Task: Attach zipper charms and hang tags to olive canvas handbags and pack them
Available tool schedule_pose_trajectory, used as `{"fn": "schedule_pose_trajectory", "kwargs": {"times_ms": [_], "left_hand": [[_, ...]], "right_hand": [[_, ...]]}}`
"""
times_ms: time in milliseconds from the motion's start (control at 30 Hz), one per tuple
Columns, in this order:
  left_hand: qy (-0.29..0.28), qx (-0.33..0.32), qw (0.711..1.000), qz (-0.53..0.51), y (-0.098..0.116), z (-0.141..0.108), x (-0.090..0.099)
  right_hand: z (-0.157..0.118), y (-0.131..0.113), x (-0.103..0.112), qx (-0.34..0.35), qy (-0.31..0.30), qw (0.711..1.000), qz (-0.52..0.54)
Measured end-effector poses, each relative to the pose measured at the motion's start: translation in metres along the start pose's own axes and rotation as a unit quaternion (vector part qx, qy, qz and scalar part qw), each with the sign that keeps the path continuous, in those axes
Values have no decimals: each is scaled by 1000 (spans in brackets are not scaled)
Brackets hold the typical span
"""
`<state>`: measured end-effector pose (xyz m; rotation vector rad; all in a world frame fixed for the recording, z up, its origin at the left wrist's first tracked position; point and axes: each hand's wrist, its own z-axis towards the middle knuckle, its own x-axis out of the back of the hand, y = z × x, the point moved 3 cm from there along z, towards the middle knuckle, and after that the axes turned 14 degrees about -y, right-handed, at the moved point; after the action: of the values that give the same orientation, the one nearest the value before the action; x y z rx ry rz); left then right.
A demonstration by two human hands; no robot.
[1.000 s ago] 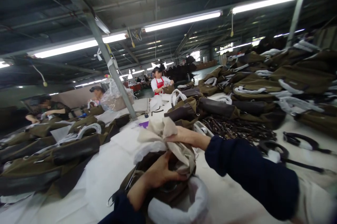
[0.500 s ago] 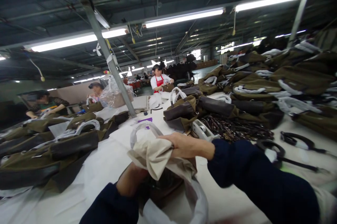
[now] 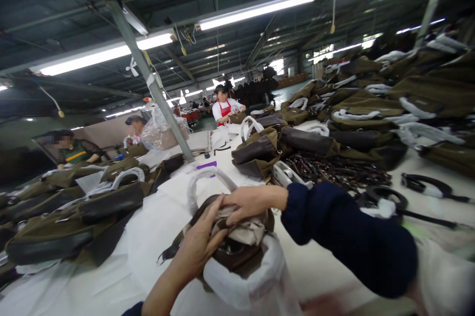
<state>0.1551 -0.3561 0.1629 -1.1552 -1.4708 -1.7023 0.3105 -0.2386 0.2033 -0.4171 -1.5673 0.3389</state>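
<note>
An olive-brown handbag (image 3: 241, 259) stands open in front of me, its two handles wrapped in white padding (image 3: 237, 284). Cream lining (image 3: 250, 232) is bunched in its mouth. My left hand (image 3: 202, 239) lies along the left rim, fingers stretched out and thumb apart over the opening. From the right, my right hand (image 3: 243, 205) rests on the lining with fingers extended, the fingertips bent down onto it. Both hands are open and touch the bag; their fingertips nearly meet. The bag's inside is mostly hidden under the hands and lining.
Olive bags (image 3: 107, 202) lie piled on the left, and a larger heap (image 3: 356, 123) rises on the right. Dark straps (image 3: 334, 172) and a white device (image 3: 287, 175) sit nearby. White sheets (image 3: 156, 222) cover the table. Several people work beyond a metal post (image 3: 159, 93).
The cream lining, earlier pulled up above the bag, is now down in its mouth. My left hand has come up from beneath onto the rim; my right hand has loosened its grasp.
</note>
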Motion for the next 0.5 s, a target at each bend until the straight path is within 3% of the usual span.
{"fn": "schedule_pose_trajectory", "kwargs": {"times_ms": [67, 133, 167, 233, 300, 400, 500], "left_hand": [[-23, 7, 999, 35, -4, 1, -1], [-20, -4, 996, 89, 4, 4, 5], [-17, -25, 993, 115, 13, 7, 9], [-33, -89, 985, 142, 36, 12, 15], [-87, -148, 976, 133, 59, 20, 15], [-132, -175, 972, 84, 74, 32, 9], [-138, -166, 975, 48, 69, 39, 1]], "right_hand": [[-41, 9, 5, -7, 119, 991, 63], [-78, 28, -4, -100, 256, 957, 90], [-90, 39, -14, -152, 278, 942, 111], [-99, 56, -42, -201, 239, 930, 194], [-94, 63, -63, -184, 204, 924, 267], [-80, 58, -73, -129, 266, 925, 239], [-74, 53, -74, -93, 311, 905, 273]]}}
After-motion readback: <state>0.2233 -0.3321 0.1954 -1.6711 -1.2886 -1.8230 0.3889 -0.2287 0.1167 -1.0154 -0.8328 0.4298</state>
